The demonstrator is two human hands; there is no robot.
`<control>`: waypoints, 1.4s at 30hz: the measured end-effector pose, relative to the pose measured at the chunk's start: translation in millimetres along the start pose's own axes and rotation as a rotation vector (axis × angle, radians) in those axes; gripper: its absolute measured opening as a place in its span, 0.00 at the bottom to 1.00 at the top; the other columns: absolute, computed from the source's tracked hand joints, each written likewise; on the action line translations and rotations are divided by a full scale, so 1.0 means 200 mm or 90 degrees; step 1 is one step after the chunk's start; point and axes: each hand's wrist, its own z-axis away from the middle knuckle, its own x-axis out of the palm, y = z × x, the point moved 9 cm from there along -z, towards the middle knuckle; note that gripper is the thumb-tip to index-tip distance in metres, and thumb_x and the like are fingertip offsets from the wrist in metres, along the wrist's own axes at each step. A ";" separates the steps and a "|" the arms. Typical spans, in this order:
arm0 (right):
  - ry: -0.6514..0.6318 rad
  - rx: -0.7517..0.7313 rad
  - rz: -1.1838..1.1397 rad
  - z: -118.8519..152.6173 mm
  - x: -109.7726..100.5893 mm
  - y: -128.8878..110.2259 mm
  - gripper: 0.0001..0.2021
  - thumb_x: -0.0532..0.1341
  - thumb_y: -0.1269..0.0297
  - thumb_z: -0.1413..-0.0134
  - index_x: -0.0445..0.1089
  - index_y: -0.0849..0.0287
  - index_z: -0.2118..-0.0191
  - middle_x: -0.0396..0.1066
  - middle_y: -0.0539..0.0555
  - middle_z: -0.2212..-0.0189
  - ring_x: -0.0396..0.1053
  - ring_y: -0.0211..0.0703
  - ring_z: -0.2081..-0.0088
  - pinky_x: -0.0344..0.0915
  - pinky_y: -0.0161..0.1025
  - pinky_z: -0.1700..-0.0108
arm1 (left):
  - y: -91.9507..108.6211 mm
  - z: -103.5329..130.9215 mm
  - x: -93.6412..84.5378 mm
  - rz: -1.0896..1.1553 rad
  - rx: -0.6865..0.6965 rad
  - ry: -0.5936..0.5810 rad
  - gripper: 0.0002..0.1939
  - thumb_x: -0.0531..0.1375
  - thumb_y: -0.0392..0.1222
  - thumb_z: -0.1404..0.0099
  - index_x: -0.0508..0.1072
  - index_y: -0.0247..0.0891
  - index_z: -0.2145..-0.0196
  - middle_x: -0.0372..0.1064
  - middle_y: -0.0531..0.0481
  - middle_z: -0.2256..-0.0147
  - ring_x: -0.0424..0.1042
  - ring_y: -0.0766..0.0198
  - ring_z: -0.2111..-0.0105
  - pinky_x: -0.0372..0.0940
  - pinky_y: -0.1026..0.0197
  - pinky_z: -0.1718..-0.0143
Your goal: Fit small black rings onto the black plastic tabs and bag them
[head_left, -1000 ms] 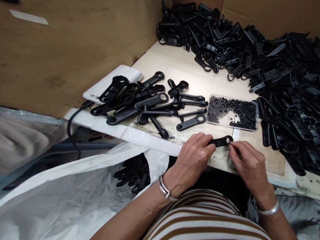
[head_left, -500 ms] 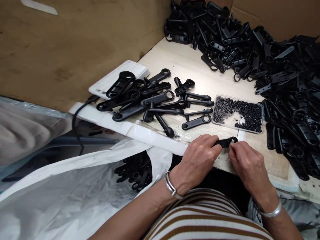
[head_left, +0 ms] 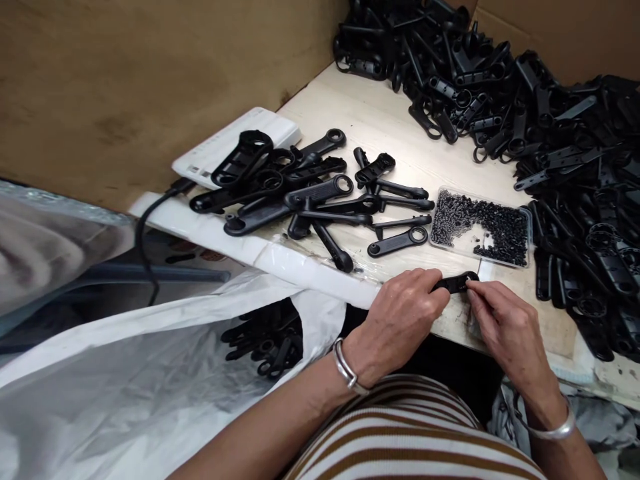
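My left hand [head_left: 407, 310] grips one end of a black plastic arm-shaped part [head_left: 454, 284] close to the table's front edge. At the part's ringed end, the thumb and forefinger of my right hand [head_left: 503, 320] are pinched together; whatever sits between those fingertips is too small and hidden to make out. Just beyond the hands lies a clear shallow box [head_left: 529, 233]. Small metal pieces [head_left: 445, 217] fill its left side, and small black pieces [head_left: 505, 230] fill its right side.
Several similar black parts [head_left: 320, 193] lie loose at the left, some against a white flat device [head_left: 225, 150] with a black cable [head_left: 137, 233]. A large heap of black parts [head_left: 500, 93] covers the back and right. A white sack [head_left: 150, 387] holding more parts hangs below the edge.
My right hand's fingers have shifted slightly, and more of the part's ringed end now shows. My left hand keeps its grip. The whole view has moved a little.
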 end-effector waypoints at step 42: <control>0.064 0.446 -0.467 0.14 0.04 0.33 0.22 0.65 0.53 0.47 0.69 0.60 0.50 0.75 0.52 0.72 0.74 0.40 0.74 0.72 0.37 0.67 | 0.00 0.01 -0.08 0.097 0.020 0.137 0.12 0.52 0.26 0.35 0.72 0.35 0.71 0.70 0.46 0.66 0.69 0.62 0.67 0.67 0.61 0.66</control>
